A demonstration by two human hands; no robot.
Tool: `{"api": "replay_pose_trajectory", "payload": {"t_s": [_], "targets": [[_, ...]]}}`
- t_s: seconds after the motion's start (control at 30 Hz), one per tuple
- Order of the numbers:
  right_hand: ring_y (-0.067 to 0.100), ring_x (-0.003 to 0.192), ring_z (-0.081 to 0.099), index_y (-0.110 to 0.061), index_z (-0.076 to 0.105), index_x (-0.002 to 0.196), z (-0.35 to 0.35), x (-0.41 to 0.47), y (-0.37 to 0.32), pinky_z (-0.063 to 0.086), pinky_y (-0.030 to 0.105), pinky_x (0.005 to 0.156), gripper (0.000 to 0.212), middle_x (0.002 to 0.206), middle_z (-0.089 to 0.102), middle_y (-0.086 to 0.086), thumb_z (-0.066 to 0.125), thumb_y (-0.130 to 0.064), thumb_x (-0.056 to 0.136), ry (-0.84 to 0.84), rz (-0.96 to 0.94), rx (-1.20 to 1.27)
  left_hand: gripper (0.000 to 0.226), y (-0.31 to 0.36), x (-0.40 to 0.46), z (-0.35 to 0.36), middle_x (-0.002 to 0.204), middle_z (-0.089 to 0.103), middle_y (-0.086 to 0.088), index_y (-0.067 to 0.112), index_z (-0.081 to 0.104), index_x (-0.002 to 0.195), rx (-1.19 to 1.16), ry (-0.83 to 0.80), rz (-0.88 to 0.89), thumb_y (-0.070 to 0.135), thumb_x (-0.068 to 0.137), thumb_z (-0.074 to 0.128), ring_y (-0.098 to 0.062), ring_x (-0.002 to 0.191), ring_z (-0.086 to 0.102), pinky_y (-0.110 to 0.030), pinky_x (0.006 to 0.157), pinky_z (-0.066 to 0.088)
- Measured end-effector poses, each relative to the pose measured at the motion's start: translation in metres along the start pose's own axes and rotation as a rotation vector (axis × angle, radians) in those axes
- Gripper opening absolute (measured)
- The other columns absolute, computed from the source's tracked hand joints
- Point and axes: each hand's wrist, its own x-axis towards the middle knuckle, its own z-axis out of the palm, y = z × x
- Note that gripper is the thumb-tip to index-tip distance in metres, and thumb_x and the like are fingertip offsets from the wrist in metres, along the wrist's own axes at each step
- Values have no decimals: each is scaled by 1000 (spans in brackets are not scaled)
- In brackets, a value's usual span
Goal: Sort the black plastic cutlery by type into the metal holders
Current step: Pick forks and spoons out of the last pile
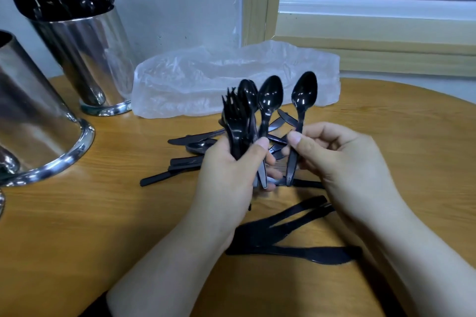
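My left hand (231,170) grips an upright bundle of black forks and spoons (244,113) above the middle of the table. My right hand (342,154) pinches the handle of a single black spoon (302,110), bowl up, just right of the bundle. Below and behind the hands, loose black cutlery (185,159) lies scattered on the wooden table (77,226), with more knives (296,252) nearer to me. A metal holder (85,59) at the back left is full of black spoons. A second metal holder (33,121) stands at the left edge; its contents are hidden.
A crumpled clear plastic bag (226,77) lies at the back of the table against the wall. A wooden window frame (360,46) runs along the back right. The table edge curves round at the right.
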Motion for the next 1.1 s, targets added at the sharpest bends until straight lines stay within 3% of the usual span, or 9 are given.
{"api": "replay_pose_trajectory", "payload": {"t_s": [0.13,0.2,0.33,0.43,0.57,0.7,0.83,1.0,1.1], "targets": [[24,62,67,-13,78,80,10,-5,-2,62,46,69,19,69,73,9,70,-27,91,19,33,6,8,-1,-4,7,84,73,-9,17,69,106,12,-42,-25,18,102,62,-22,73,75,-40,62,64],[29,56,65,-11,77,79,16,-7,-3,60,55,63,22,62,69,9,70,-28,92,21,69,57,8,-2,-3,7,83,73,-9,19,70,105,10,-31,-26,19,101,63,-23,68,72,-39,61,62],[24,39,51,-7,76,74,23,-11,-3,49,34,47,25,45,54,3,71,-24,91,72,109,165,11,-2,-3,8,85,78,-9,20,69,111,-25,-62,-52,21,102,62,-26,68,75,-33,59,57],[23,34,48,-7,77,74,24,-10,-1,45,28,40,21,42,51,2,73,-22,89,103,130,194,9,-2,-3,9,80,76,-9,19,67,109,-43,-68,-51,20,103,62,-27,65,73,-32,53,54],[27,40,51,0,70,77,23,-7,5,45,35,46,28,57,57,9,76,-25,87,69,78,173,8,-5,-1,7,80,74,-3,18,66,106,6,-76,-57,22,103,61,-22,57,62,-30,46,45],[11,51,54,-11,67,102,20,-2,6,44,21,52,24,64,61,5,72,-31,89,59,35,121,14,-6,0,4,80,68,-2,11,62,97,-9,-140,-76,20,105,56,-18,53,50,-28,45,35],[22,59,51,-25,64,121,11,1,8,42,35,58,39,69,54,-3,62,-49,90,72,-25,89,16,-5,-1,1,79,64,-3,13,59,93,14,-242,-84,21,106,54,-18,52,43,-28,46,31],[21,58,48,-11,64,104,9,-2,-1,41,28,56,15,60,46,0,59,-25,101,48,-105,18,18,2,-5,-7,77,65,-6,16,60,89,23,-338,-79,19,105,54,-17,52,41,-27,45,29],[27,57,52,-20,65,109,8,-5,-11,43,38,61,18,62,52,7,59,-34,99,-22,-105,17,21,4,-10,-16,77,61,-13,9,64,94,-4,-428,-94,23,106,54,-16,51,40,-27,46,28]]}}
